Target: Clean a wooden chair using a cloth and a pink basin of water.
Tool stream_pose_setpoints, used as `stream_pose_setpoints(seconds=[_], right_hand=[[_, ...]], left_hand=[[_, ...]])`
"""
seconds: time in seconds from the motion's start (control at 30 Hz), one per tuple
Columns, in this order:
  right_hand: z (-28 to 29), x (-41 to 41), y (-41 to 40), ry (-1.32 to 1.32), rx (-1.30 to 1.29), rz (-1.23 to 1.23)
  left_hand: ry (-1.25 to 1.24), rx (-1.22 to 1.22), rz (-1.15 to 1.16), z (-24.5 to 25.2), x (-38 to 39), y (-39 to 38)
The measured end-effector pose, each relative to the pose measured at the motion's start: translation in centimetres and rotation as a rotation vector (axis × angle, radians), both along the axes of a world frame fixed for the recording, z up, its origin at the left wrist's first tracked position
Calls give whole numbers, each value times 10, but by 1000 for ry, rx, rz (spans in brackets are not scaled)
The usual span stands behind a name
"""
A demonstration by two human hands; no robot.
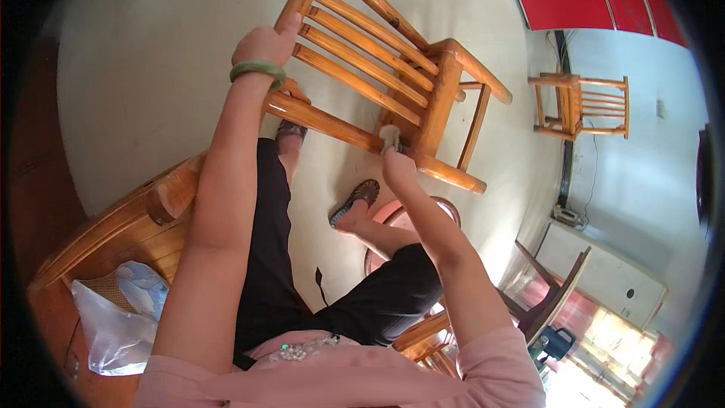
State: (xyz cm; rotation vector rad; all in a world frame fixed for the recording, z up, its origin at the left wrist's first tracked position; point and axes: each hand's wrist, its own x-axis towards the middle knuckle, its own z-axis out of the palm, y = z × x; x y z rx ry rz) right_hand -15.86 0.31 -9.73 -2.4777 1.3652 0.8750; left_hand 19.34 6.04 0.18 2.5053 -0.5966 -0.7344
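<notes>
A wooden chair (391, 62) with a slatted back stands tilted on the floor before me. My left hand (263, 45), with a green bangle at the wrist, grips the top rail of its back. In my right hand (399, 167) is a light cloth (389, 137), pressed against the chair where the lower back post meets the seat frame. The fingers of my right hand are partly hidden behind the cloth and wrist.
A pink basin (374, 260) stands on the floor by my right leg. At the left, a plastic bag (116, 334) lies on wooden furniture (136, 238). Another wooden chair (580, 106) stands by the far wall. A white cabinet (600, 272) is at the right.
</notes>
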Motion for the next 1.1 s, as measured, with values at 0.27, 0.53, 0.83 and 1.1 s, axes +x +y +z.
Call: stream_pose_setpoints(seconds=[0.27, 0.53, 0.83, 1.1], right_hand=[[58, -27, -75, 161, -86, 199], [40, -164, -134, -524, 452, -536], [28, -60, -8, -585, -356, 161], [-30, -4, -147, -940, -613, -258]], left_hand=[[-21, 0, -49, 6, -3, 4], [6, -16, -90, 10, -12, -16], [-112, 7, -81, -5, -2, 3], [-132, 36, -68, 2, -10, 2]])
